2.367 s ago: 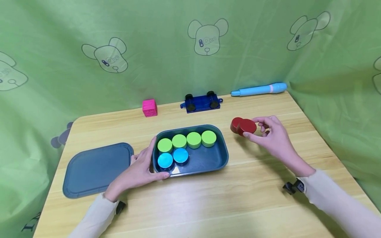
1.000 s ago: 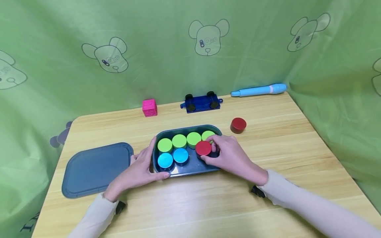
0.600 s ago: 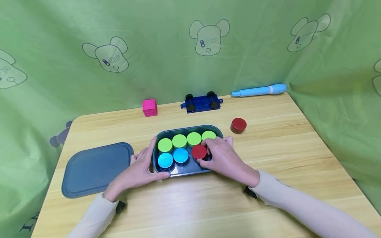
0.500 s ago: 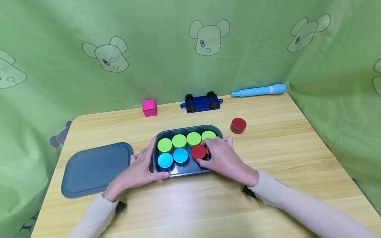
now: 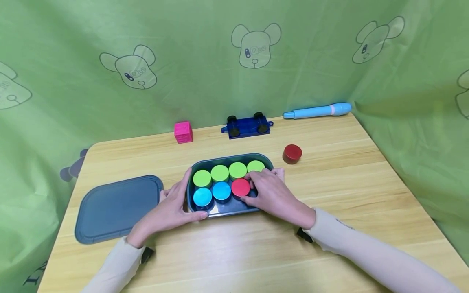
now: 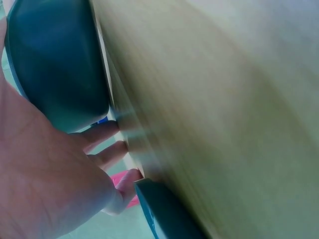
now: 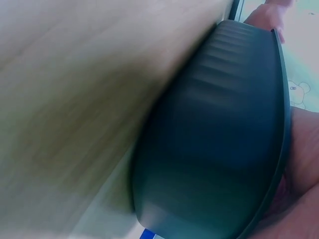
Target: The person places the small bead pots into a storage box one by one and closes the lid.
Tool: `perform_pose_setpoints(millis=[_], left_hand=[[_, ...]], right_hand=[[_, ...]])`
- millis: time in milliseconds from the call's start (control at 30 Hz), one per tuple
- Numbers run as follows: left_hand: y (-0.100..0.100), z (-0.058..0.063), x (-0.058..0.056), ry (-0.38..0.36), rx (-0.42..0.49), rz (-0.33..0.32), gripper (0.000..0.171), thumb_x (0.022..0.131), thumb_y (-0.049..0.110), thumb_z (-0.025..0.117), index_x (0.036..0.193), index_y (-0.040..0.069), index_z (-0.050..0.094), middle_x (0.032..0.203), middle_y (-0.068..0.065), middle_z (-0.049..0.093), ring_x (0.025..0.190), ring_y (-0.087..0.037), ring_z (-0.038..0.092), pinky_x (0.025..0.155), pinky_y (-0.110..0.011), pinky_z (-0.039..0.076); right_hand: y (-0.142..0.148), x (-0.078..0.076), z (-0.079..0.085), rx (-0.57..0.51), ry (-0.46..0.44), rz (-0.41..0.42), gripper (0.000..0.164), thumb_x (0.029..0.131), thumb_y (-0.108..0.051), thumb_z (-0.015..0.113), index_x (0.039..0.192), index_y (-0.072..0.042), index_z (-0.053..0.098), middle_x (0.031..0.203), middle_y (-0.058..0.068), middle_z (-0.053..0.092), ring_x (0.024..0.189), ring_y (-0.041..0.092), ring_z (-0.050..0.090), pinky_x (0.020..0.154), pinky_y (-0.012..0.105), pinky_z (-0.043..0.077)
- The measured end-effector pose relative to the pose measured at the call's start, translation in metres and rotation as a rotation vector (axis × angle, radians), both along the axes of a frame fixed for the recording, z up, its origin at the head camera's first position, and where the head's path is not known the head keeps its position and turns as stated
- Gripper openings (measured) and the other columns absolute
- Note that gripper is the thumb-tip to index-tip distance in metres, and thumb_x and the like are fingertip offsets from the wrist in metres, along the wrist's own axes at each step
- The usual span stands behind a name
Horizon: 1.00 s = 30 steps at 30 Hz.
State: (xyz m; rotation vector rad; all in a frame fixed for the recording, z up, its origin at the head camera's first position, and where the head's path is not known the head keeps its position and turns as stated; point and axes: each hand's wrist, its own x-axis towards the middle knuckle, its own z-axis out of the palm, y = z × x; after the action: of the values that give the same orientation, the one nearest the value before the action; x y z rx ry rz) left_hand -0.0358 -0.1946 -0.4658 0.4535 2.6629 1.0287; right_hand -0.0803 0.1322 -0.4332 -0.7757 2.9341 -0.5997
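Note:
My right hand [image 5: 272, 194] pinches a short red cylinder [image 5: 240, 187] between thumb and fingers, inside a dark blue-grey box [image 5: 230, 209]. It stands just right of two blue-topped cylinders [image 5: 221, 190] in the front row. Behind them runs a row of several lime-green cylinders [image 5: 220, 173], the rightmost partly covered by my fingers. My left hand [image 5: 170, 209] rests against the box's left end, thumb along the front rim, fingers extended. In the left wrist view its lower fingers [image 6: 107, 154] reach the tabletop beside the box wall [image 6: 55, 59]. The right wrist view shows mostly the box's outer wall [image 7: 209, 139].
A second red cylinder [image 5: 292, 154] stands on the table right of the box. To the left lies a flat blue-grey lid [image 5: 119, 207]. Along the back are a pink cube [image 5: 183, 132], a blue wheeled toy chassis [image 5: 247, 127] and a light-blue pen-like stick [image 5: 316, 111].
From beside the other red cylinder, my right hand has carried this red one left into the box, then slid it closer to the blue-topped ones. My left hand has stayed put.

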Motion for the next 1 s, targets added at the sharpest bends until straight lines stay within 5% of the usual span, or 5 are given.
perform_pose_setpoints(millis=[467,1000], left_hand=[[0.0,-0.001,0.001,0.002,0.001,0.004,0.133,0.086,0.072,0.082,0.176,0.033,-0.007,0.177,-0.013,0.027,0.161,-0.039,0.025,0.114,-0.074,0.016],[-0.001,-0.004,-0.001,0.024,-0.012,-0.004,0.133,0.086,0.073,0.081,0.176,0.033,-0.008,0.177,-0.011,0.028,0.161,-0.036,0.027,0.111,-0.069,0.021]], right_hand=[[0.007,0.0,0.005,-0.093,-0.088,0.022,0.058,0.083,-0.031,0.098,0.126,-0.003,0.071,0.1,0.0,0.069,0.104,0.025,0.059,0.093,0.053,0.029],[0.026,0.0,0.005,-0.359,-0.079,0.009,0.051,0.094,-0.028,0.088,0.136,-0.007,0.068,0.122,0.007,0.066,0.113,0.027,0.06,0.092,0.05,0.034]])
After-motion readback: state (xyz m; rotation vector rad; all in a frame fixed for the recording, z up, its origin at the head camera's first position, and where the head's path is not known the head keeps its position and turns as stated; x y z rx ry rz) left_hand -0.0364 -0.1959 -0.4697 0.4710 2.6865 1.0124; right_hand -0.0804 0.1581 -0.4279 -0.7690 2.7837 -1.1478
